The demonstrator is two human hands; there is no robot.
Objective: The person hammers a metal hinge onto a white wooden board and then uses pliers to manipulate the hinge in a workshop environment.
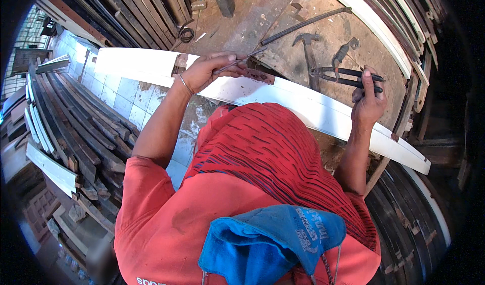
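Note:
My left hand (209, 68) is closed around a thin metal rod (256, 52), which points away to the right above the white plank. Black-handled pincers (336, 74) are in the grip of my right hand (370, 99), their jaws pointing left over the hammer's handle. The long white plank (303, 100) runs crosswise under both hands, with brown unpainted patches (260, 76) near my left hand. Just beyond it, a claw hammer (306, 45) lies on the worn wooden work surface (283, 50).
A dark pry bar (305, 26) and a dark hand tool (344, 52) lie beyond the plank. Stacked boards stand at the upper left (136, 12), left (86, 118) and right (411, 224). A coil of dark wire (186, 33) rests at the back.

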